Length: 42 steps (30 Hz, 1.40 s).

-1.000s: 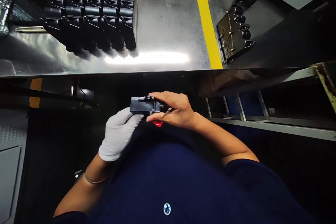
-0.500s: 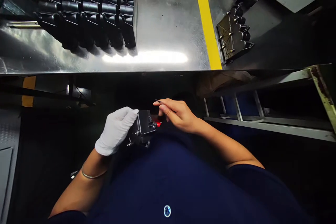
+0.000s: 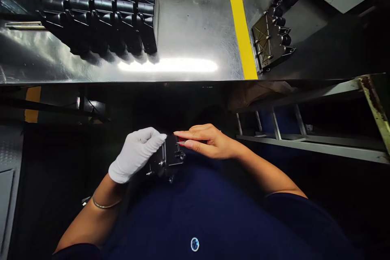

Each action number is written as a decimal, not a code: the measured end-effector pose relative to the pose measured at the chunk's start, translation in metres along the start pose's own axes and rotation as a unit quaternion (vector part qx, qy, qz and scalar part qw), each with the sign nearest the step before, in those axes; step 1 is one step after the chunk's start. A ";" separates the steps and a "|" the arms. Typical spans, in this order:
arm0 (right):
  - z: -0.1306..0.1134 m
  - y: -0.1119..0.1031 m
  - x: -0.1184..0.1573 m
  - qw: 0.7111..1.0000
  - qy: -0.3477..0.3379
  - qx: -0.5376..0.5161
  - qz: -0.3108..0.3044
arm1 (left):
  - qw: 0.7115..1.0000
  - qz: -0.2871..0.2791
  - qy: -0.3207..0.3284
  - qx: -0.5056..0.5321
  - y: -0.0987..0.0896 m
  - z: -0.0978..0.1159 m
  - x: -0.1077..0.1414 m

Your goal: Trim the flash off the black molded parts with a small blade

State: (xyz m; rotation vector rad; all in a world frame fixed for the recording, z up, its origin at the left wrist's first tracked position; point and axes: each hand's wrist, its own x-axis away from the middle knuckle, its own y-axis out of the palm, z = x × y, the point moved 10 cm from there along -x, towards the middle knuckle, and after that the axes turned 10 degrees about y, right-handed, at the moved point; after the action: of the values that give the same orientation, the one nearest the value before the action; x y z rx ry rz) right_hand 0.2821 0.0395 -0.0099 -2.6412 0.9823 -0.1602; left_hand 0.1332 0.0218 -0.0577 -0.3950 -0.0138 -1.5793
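My left hand (image 3: 137, 154), in a white glove, is closed on the upper left edge of a black moulded part (image 3: 172, 155). Bright metal pins and a round boss show on that part, while much of its dark body blends into the shadow. My right hand (image 3: 209, 141) is bare and sits at the part's right side. Its thumb and fingers pinch a thin, pointed blade-like tool (image 3: 179, 143), of which only a short grey tip shows. Something small and red (image 3: 182, 139) appears between the fingers, too covered to make out.
A metal workbench (image 3: 189, 28) lies ahead, with a yellow stripe (image 3: 240, 24) across it. Stacked black moulded parts (image 3: 105, 12) stand at its left. More such parts (image 3: 271, 40) stand right of the stripe. A metal rack frame (image 3: 317, 146) is at lower right.
My right hand has moved down and slightly left, bringing the tool against or close to the part's right side. The part and my left hand have shifted slightly right and down.
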 end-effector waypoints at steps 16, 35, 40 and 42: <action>0.006 -0.001 -0.003 0.997 0.033 -0.070 0.007 | 1.000 -0.001 -0.010 0.016 0.001 0.000 0.004; 0.013 -0.010 -0.004 0.987 0.094 -0.054 0.117 | 0.996 0.076 0.046 -0.026 -0.012 0.005 0.008; 0.013 -0.009 -0.002 0.981 0.115 -0.029 0.153 | 0.990 0.113 0.081 -0.035 -0.018 0.005 0.013; 0.014 -0.008 -0.002 0.980 0.119 -0.030 0.157 | 0.988 0.119 0.096 -0.039 -0.019 0.007 0.014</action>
State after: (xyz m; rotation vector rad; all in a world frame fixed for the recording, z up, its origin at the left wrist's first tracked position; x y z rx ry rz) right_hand 0.2887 0.0500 -0.0201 -2.5158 1.4895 -0.3849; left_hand 0.1170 0.0114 -0.0431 -0.2927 0.2363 -1.3785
